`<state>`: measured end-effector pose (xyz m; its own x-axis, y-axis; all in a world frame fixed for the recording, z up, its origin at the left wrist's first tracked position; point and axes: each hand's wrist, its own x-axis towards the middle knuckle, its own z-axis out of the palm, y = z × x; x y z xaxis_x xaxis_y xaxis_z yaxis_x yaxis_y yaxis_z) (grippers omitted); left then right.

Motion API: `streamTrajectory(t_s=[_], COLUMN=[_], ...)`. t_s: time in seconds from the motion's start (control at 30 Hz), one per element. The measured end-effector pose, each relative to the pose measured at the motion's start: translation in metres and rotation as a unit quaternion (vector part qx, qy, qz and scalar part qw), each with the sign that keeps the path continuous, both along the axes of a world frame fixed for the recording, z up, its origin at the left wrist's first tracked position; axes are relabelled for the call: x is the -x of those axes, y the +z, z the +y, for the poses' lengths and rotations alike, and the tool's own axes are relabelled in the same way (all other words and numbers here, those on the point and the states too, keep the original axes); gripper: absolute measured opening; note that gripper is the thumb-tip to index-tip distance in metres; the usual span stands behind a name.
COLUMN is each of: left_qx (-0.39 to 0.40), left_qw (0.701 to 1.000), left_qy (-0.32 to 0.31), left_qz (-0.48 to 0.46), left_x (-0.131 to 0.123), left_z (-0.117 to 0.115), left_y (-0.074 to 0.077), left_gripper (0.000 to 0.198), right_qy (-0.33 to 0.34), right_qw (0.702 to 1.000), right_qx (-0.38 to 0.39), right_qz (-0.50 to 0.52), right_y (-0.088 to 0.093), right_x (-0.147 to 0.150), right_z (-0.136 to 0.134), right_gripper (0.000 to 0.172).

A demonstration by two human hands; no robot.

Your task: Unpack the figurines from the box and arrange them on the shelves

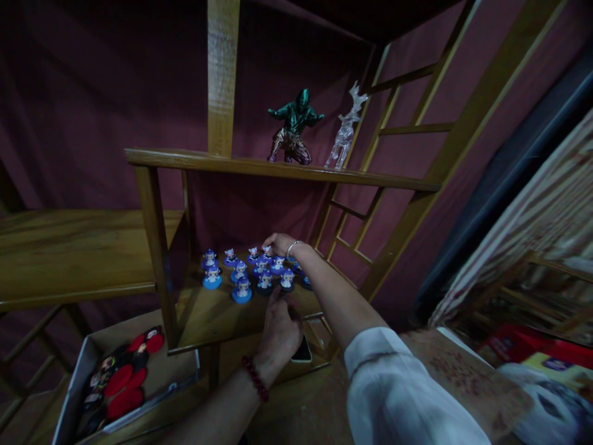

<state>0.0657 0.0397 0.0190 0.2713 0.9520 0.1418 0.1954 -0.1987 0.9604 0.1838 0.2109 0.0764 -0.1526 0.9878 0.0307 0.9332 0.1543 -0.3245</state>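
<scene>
Figurine (267,250) upright, pinched by right hand (278,242).

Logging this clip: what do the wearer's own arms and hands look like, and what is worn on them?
The right hand carries a thin silver bangle at the wrist; its arm has a white sleeve pushed up to about the elbow. The left hand wears a bracelet of dark red beads; its forearm shows no sleeve.

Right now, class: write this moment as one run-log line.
right hand: at figurines | left hand: holds phone | place: lower shelf
</scene>
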Motion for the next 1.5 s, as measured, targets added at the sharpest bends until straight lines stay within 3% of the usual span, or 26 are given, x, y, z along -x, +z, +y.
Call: streamTrajectory(t_s=[0.4, 0.87, 1.03, 1.3, 1.5], left_qx=[-0.013, 0.001, 0.000, -0.019, -0.008], left_qw=[1.000, 1.000, 1.000, 1.000, 1.000], left_qy=[-0.002, -0.004, 0.008, -0.002, 0.016], left_qz=[0.018, -0.004, -0.005, -0.003, 0.011], left_x=[0.006, 0.004, 0.003, 0.006, 0.004], left_z=[-0.006, -0.004, -0.005, -0.008, -0.008], left_y=[0.015, 0.011, 0.010, 0.014, 0.012], left_gripper=[0.025, 0.031, 0.030, 0.024, 0.027], right_qy=[-0.007, -0.029, -0.012, -0.047, -0.011], right_qw=[0.998, 0.998, 0.998, 0.997, 0.999], right_qx=[0.011, 0.026, 0.051, 0.033, 0.048], right_qz=[-0.056, -0.045, -0.026, 0.042, -0.022], right_y=[0.007, 0.012, 0.011, 0.033, 0.040], right_x=[0.003, 0.003, 0.000, -0.011, -0.011], right_z=[-0.007, -0.013, -0.013, -0.035, -0.054], right_gripper=[0.032, 0.032, 0.045, 0.035, 0.037])
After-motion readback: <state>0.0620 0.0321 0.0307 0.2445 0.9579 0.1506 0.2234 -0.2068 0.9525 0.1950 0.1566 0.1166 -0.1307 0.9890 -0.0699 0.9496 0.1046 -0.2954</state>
